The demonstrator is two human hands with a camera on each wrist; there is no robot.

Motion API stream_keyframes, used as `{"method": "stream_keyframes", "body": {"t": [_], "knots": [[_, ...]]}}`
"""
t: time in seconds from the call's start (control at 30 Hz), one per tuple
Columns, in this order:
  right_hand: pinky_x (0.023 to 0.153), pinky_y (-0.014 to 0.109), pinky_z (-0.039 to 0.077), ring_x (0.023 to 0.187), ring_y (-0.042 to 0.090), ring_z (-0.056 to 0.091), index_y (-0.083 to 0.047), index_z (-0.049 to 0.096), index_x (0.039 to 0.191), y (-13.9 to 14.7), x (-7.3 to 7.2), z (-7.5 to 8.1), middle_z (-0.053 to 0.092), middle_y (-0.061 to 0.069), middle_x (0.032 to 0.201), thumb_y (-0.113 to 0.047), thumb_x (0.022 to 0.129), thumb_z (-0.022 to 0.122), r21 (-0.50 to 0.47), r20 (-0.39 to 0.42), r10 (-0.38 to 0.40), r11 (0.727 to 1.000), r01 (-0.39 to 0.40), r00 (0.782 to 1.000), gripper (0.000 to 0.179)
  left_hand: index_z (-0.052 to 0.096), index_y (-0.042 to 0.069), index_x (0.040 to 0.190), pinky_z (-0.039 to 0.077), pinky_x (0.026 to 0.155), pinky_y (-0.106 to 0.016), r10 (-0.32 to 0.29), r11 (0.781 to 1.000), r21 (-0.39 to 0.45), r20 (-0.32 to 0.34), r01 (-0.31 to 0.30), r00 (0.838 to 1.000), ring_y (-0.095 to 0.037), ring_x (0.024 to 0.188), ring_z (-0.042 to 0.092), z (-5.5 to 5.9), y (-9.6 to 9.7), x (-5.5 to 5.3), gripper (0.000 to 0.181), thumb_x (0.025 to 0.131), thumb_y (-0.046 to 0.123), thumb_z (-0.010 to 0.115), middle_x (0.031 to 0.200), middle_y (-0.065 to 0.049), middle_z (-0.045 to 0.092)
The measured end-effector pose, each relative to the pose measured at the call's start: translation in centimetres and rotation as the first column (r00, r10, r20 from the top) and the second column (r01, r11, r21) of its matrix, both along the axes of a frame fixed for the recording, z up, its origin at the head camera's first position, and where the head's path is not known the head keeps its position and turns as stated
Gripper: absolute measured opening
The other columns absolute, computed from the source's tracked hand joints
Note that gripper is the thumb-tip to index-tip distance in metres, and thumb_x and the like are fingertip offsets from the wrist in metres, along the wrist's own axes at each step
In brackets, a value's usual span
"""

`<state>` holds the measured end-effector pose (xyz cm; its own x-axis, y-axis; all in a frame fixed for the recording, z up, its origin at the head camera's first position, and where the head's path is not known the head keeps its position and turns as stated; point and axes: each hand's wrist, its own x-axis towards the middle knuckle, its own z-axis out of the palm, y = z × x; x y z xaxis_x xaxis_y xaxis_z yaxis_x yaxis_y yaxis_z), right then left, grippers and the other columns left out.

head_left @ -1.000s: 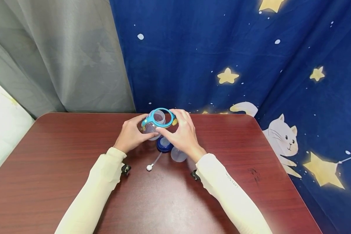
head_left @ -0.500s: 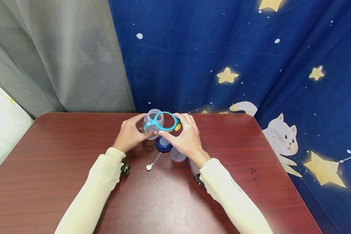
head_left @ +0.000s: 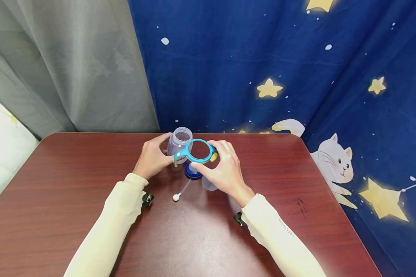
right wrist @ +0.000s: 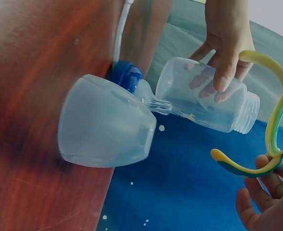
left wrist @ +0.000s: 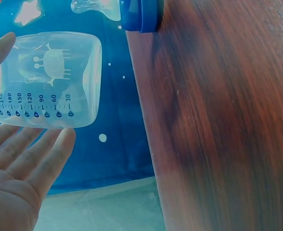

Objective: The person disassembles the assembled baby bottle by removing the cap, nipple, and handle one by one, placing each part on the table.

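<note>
My left hand (head_left: pixel 151 157) grips a clear baby bottle (head_left: pixel 175 145) with an uncapped neck, thumb and fingers on either side of its body. Blue measuring marks and a printed animal show on the bottle (left wrist: pixel 50 77) in the left wrist view. My right hand (head_left: pixel 227 165) pinches one side of a blue and yellow two-handled bottle ring (head_left: pixel 183 153). The ring is off the bottle, to its right and overlapping it in the head view. Below both hands, a blue collar with a clear teat (right wrist: pixel 127 77) sits on the table, its straw ending in a white weight (head_left: pixel 176 197).
A translucent domed cap (right wrist: pixel 105 122) stands on the table beside the blue collar, partly hidden under my right hand in the head view. The reddish-brown wooden table (head_left: pixel 90 184) ends at a blue starry curtain (head_left: pixel 222 77) and a grey curtain.
My right hand has moved the handle ring off the bottle's top, to the right and toward me. The bottle in my left hand has become more upright, its neck now uncovered.
</note>
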<state>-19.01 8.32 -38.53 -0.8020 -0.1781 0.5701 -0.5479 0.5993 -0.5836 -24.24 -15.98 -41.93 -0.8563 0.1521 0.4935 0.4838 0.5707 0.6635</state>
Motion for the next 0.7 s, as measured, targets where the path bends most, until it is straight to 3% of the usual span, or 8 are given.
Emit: {"method": "stream_keyframes", "body": {"t": [0.07, 0.3, 0.7], "knots": [[0.077, 0.033, 0.046, 0.101, 0.01, 0.049, -0.015, 0.065, 0.119, 0.1, 0.3, -0.3, 0.059, -0.007, 0.104, -0.052, 0.07, 0.086, 0.011, 0.014, -0.007, 1.0, 0.006, 1.0, 0.065, 0.061, 0.002, 0.132, 0.059, 0.074, -0.043, -0.001, 1.0, 0.001, 0.0, 0.001, 1.0, -0.025, 0.088, 0.069, 0.0, 0.0, 0.0, 0.072, 0.07, 0.022, 0.092, 0.122, -0.015, 0.067], [0.076, 0.032, 0.047, 0.099, 0.01, 0.051, -0.014, 0.066, 0.116, 0.5, 1.3, -1.0, 0.06, -0.007, 0.101, -0.053, 0.07, 0.086, 0.091, 0.041, -0.004, 0.996, 0.0, 0.999, 0.063, 0.062, 0.006, 0.131, 0.058, 0.068, -0.037, -0.003, 1.0, -0.001, 0.022, 0.003, 1.0, -0.019, 0.073, 0.07, 0.0, 0.2, 0.1, 0.072, 0.07, 0.03, 0.092, 0.118, -0.008, 0.069], [0.087, 0.039, 0.044, 0.103, 0.014, 0.052, -0.017, 0.067, 0.112, 1.1, 2.6, -2.4, 0.062, -0.007, 0.102, -0.058, 0.07, 0.084, 0.202, 0.093, -0.002, 0.979, -0.016, 0.996, 0.062, 0.062, 0.005, 0.13, 0.059, 0.07, -0.038, -0.01, 1.0, 0.012, 0.033, 0.01, 0.999, -0.022, 0.077, 0.071, 0.0, 0.4, -0.1, 0.072, 0.069, 0.031, 0.093, 0.118, -0.008, 0.069]]}}
